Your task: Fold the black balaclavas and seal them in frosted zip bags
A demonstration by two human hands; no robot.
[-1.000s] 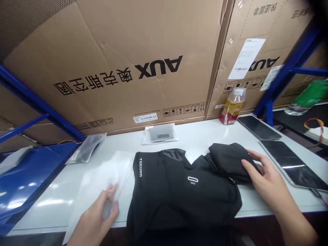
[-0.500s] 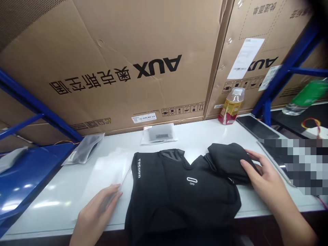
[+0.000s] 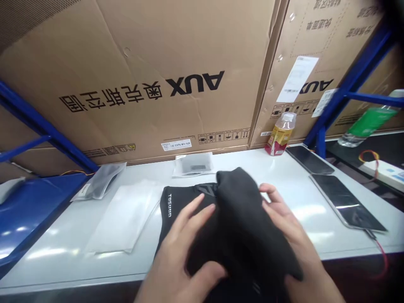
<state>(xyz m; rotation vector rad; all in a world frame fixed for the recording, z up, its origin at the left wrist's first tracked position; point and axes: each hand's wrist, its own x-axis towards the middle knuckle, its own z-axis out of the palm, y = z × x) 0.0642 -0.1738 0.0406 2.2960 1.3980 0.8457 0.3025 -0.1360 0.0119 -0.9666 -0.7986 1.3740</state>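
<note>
Diagonally, black fabric bundle (image 3: 243,227), tip away.

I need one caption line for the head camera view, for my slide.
Left hand and right hand hold a black garment at a white table.

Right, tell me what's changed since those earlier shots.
The left hand has left the clear plastic bag and moved right onto the black fabric bundle. The right hand has carried that bundle left, from the table's right side to the middle, over the black top. Both hands now hold it. The bag and the plastic bottle stayed as they were.
</note>
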